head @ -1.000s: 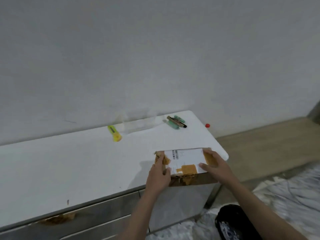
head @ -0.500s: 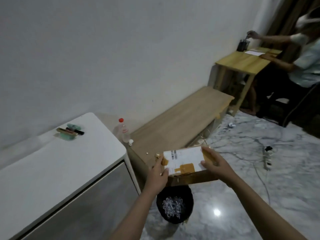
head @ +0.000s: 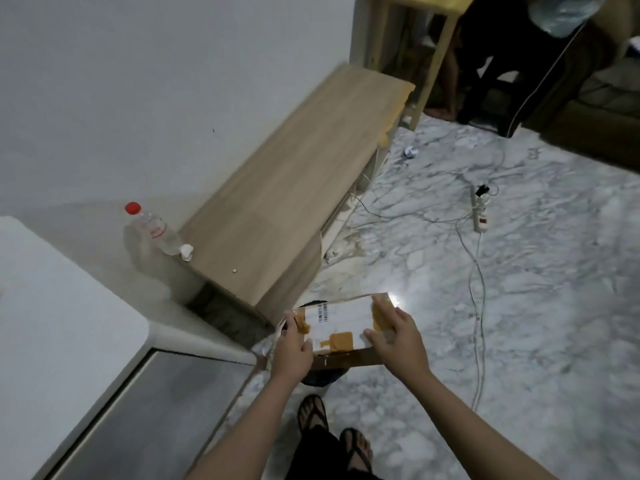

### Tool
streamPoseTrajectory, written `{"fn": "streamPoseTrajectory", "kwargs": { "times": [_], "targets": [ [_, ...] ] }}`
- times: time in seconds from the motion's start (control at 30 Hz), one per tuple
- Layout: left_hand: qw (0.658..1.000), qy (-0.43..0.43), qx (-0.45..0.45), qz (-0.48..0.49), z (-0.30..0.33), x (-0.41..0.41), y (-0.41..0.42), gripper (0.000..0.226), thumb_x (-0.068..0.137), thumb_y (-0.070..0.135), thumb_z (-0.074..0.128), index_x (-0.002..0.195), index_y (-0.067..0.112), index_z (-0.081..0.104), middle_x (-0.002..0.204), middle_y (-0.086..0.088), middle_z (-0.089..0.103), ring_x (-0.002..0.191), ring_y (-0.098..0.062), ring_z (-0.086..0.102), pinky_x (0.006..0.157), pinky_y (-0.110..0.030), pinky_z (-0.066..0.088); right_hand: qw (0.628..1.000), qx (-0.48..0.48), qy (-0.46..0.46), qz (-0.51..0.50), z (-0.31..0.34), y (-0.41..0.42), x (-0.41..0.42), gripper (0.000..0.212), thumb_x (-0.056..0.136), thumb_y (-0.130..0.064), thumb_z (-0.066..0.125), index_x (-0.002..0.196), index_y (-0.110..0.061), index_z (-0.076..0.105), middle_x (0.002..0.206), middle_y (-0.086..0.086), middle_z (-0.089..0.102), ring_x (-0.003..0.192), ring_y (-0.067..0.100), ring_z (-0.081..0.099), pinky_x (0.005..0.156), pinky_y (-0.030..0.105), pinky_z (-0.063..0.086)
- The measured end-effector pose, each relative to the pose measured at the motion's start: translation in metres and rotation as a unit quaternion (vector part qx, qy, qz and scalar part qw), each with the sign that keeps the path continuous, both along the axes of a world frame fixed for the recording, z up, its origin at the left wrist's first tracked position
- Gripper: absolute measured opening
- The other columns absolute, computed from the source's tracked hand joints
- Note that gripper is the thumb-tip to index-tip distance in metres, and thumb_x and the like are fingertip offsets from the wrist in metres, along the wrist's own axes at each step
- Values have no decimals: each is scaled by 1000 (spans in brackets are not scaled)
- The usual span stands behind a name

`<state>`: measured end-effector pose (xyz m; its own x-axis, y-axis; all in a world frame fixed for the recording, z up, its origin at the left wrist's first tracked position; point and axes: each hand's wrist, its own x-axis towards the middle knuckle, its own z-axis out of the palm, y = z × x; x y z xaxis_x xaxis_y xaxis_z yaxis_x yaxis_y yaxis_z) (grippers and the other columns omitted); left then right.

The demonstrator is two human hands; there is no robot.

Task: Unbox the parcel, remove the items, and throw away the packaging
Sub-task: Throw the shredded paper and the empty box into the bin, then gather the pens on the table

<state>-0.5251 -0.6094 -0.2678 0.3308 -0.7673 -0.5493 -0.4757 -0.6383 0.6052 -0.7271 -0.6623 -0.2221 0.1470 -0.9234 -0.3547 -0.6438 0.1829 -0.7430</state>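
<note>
A small brown cardboard parcel box (head: 343, 327) with a white shipping label and torn orange tape hangs in the air in front of me. My left hand (head: 294, 351) grips its left end and my right hand (head: 394, 337) grips its right end. Directly below the box a black waste bin (head: 320, 379) stands on the floor; only slivers of its rim show around the box and my hands.
A white cabinet (head: 69, 341) fills the left. Behind the bin runs a low wooden bench (head: 294, 188) with a red-capped clear bottle (head: 156, 230). Cables and a power strip (head: 481, 216) lie on the marble floor. A seated person (head: 502, 46) is at the far right.
The box has been lifted off the white cabinet and carried right, then lowered over the black bin. My view swung right and down; both hands kept their hold.
</note>
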Motion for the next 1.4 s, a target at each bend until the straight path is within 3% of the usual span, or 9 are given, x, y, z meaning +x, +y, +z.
{"fn": "streamPoseTrajectory", "kwargs": {
  "times": [0.1, 0.2, 0.27, 0.33, 0.4, 0.67, 0.87, 1.2, 1.4],
  "targets": [
    [996, 53, 62, 30, -31, 7, -21, 92, 93, 20, 55, 145, 10, -20, 152, -7, 32, 135, -25, 36, 106, -33, 33, 999, 0, 42, -24, -33, -8, 18, 64, 84, -38, 65, 140, -42, 36, 146, 10, 36, 133, 28, 39, 97, 45, 48],
    [992, 57, 104, 33, -58, 14, -41, 92, 93, 23, 56, 146, 8, -17, 156, -10, 22, 141, -26, 25, 109, -32, 27, 997, 16, 72, 0, -67, -18, 38, 67, 87, -42, 60, 143, -47, 25, 152, 13, 26, 138, 34, 31, 101, 47, 44],
    [988, 59, 137, 43, -74, 18, -49, 90, 93, 28, 55, 148, 10, -14, 157, -7, 16, 142, -27, 22, 109, -35, 28, 993, 52, 100, 34, -87, -23, 51, 68, 88, -47, 55, 143, -52, 15, 156, 15, 14, 142, 42, 15, 109, 60, 28],
    [985, 67, 151, 55, -92, 24, -52, 85, 91, 34, 57, 151, 16, -1, 154, -1, 24, 139, -26, 29, 108, -37, 36, 986, 102, 120, 62, -96, -26, 63, 68, 90, -48, 52, 146, -47, 13, 159, 14, -1, 144, 44, -3, 110, 65, 10],
    [984, 72, 148, 68, -105, 29, -50, 78, 86, 37, 59, 149, 19, 16, 151, -4, 33, 134, -25, 38, 105, -42, 41, 982, 123, 115, 87, -96, -27, 71, 66, 92, -48, 49, 148, -41, 14, 160, 13, -5, 145, 42, -7, 112, 63, 6],
    [978, 115, 79, 157, -42, 14, -23, 59, 90, 23, 55, 143, 12, 32, 143, -7, 44, 128, -24, 46, 106, -38, 40, 991, 92, 32, 88, -58, -15, 85, 58, 93, -34, 50, 146, -19, 31, 156, 10, 25, 145, 24, 18, 115, 44, 29],
    [965, 46, -50, 254, 42, 8, 33, 49, 96, 22, 50, 141, 11, 36, 143, -4, 42, 128, -22, 43, 95, -25, 37, 991, 38, -39, 126, 6, 13, 108, 50, 93, -30, 51, 140, -14, 42, 144, 3, 46, 136, 22, 39, 110, 41, 38],
    [816, -142, -283, 484, 142, 82, 188, 31, 86, 11, 55, 116, 5, 60, 116, -12, 61, 110, -29, 59, 96, -49, 48, 952, -93, -165, 242, 103, 91, 226, 33, 90, -14, 55, 123, -8, 57, 119, 11, 64, 113, 26, 58, 82, 18, 35],
    [736, -194, -325, 562, 166, 159, 268, 32, 87, 1, 57, 118, 9, 57, 117, -5, 54, 111, -23, 55, 85, -35, 47, 910, -109, -222, 331, 127, 154, 318, 36, 92, -18, 54, 127, -13, 53, 130, 4, 56, 106, 13, 54, 87, 22, 41]
  ]
}}
